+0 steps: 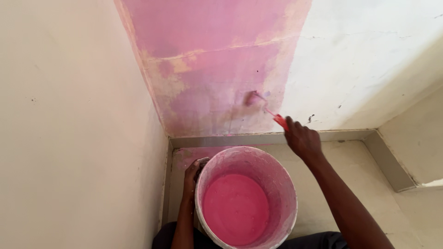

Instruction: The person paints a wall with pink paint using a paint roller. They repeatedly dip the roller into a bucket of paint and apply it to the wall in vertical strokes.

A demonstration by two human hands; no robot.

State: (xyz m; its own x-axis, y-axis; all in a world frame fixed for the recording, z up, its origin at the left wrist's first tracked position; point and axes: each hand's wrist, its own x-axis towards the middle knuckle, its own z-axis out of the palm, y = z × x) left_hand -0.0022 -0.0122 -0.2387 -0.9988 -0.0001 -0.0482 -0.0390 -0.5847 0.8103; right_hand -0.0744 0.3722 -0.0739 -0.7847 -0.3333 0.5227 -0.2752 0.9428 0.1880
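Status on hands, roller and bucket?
Right hand grips red-handled roller on pink wall patch. Left hand holds bucket rim. Pink paint inside. Nothing obstructing.

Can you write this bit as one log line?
right hand: holds paint roller on pink wall | left hand: grips paint bucket

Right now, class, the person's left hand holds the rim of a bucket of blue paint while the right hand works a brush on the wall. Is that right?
Not quite. The head view shows the paint in the bucket is pink, not blue. The rest stands: the left hand holds the rim, and the right hand works a brush on the wall.
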